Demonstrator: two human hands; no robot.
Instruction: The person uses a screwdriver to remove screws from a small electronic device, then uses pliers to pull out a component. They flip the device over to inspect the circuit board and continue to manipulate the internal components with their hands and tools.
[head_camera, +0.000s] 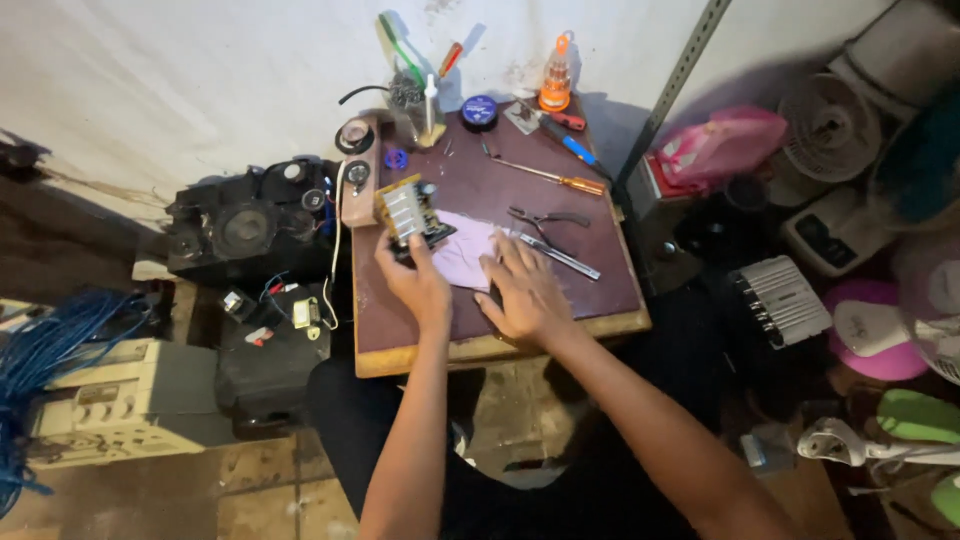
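Note:
My left hand (415, 283) grips a small circuit board (408, 210) with a silver heat sink and lifts it, tilted, over the left part of a small maroon-topped table (600, 290). My right hand (525, 295) lies flat with fingers spread on a pale pink cloth (462, 255) spread on the table top. Black pliers (545, 216) and a metal tool (560, 256) lie just beyond my right fingertips.
An orange-handled screwdriver (555, 177), a blue-handled one (575, 148), a dark round tin (480, 112), an orange bottle (555, 85) and a tool cup (408, 95) crowd the table's far edge. Black speakers (245, 225) stand left, blue cable (50, 350) farther left, fans (830, 125) right.

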